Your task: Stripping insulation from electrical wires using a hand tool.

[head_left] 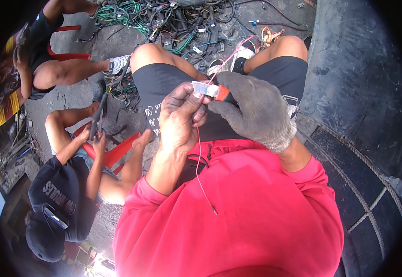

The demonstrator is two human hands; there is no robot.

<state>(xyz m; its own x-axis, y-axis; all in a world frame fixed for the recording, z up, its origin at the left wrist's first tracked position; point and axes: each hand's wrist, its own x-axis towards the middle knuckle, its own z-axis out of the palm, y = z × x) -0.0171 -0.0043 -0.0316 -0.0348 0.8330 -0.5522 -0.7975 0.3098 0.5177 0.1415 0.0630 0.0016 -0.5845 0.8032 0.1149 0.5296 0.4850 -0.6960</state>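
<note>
My bare left hand (182,108) is closed in a pinch on a thin pinkish-red wire (200,157). One end of the wire hangs down over my red top, tipped with a small dark terminal; the other runs up past my hands toward the floor. My right hand (256,104), in a grey knit glove, is closed around a small tool with an orange part (222,93). A flat whitish piece (204,87) extends from the orange part to my left thumb and fingertips. Whether it is a blade or a wrapping, I cannot tell.
A heap of black and green wire harnesses (164,23) covers the floor ahead. To the left, a person bends over a thick dark cable (98,115) beside a red plastic chair (118,150); another person sits farther off. Roped black sheeting (349,184) lies at right.
</note>
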